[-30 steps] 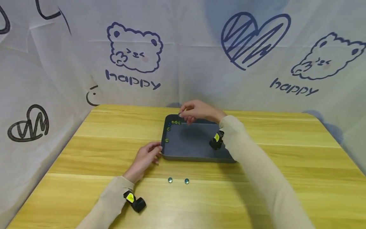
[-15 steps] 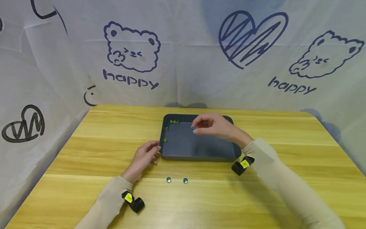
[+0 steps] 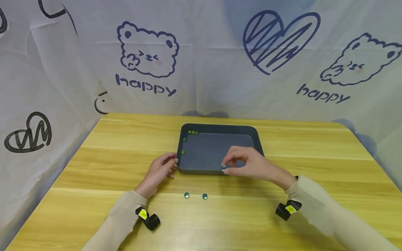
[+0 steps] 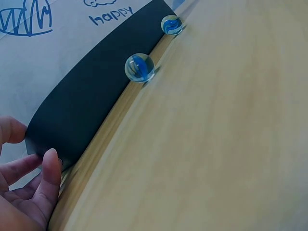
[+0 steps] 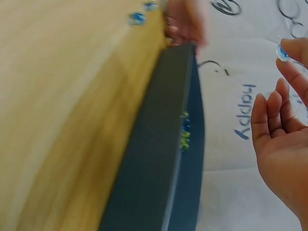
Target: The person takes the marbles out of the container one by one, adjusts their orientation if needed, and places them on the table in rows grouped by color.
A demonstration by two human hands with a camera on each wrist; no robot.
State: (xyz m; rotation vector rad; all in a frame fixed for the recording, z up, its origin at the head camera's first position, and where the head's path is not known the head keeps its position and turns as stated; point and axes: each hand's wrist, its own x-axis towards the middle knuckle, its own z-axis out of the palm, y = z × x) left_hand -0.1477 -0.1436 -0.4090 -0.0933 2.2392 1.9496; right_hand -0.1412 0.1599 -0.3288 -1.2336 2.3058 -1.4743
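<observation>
The right hand [image 3: 249, 164] pinches a clear marble with blue inside [image 5: 283, 53] between thumb and fingertips, over the front rim of a dark grey rectangular tray [image 3: 213, 146]. At the tray's front left corner, the left hand [image 3: 159, 170] touches the outer wall with thumb and fingertips, as the left wrist view [image 4: 33, 192] shows from close by. Several yellow-green marbles [image 3: 183, 152] lie along the tray's left wall and in its back left corner, a blue marble [image 3: 186, 134] among them.
Two clear marbles with blue swirls, one left [image 3: 186, 195] and one right [image 3: 205, 196], lie on the wooden table [image 3: 125, 139] in front of the tray. A white cloth with drawings [image 3: 213, 87] hangs behind the table.
The right hand has come from the tray's back wall forward and to the right, to the front rim, the marble in its fingers. The left hand has stayed at the corner.
</observation>
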